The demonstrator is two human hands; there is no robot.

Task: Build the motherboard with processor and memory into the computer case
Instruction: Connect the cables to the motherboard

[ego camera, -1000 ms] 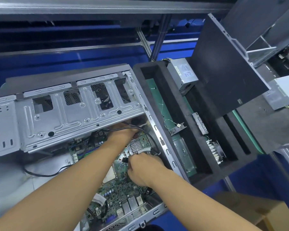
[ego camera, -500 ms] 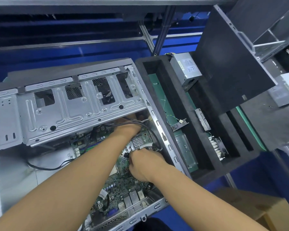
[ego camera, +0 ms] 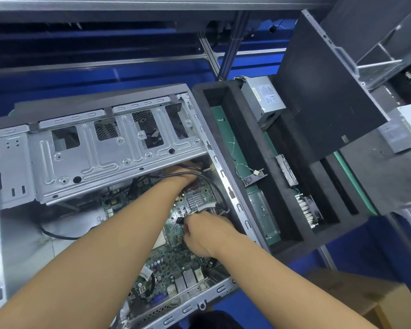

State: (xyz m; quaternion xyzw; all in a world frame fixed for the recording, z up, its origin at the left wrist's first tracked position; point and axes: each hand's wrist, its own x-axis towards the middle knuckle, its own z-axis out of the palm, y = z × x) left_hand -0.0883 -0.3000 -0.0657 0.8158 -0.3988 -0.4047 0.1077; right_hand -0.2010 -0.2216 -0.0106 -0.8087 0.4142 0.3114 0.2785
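The open grey computer case (ego camera: 231,194) lies flat, with its silver drive cage (ego camera: 93,157) across the top half. The green motherboard (ego camera: 173,260) sits inside, a small silver heatsink (ego camera: 195,200) near its far end. My left hand (ego camera: 180,176) reaches under the edge of the drive cage; black cables (ego camera: 214,184) cross over it and its fingers are hidden. My right hand (ego camera: 204,236) is over the board's right side, its fingertips pinching a small black connector (ego camera: 179,220).
A black foam tray (ego camera: 254,167) to the right of the case holds a grey power supply (ego camera: 262,100), a finned cooler (ego camera: 306,211) and a small drive (ego camera: 286,170). A black side panel (ego camera: 328,91) leans over it. A cardboard box (ego camera: 365,298) is at the lower right.
Both hands stay at the same spots on the board. The right hand has crept slightly towards the heatsink with the connector.
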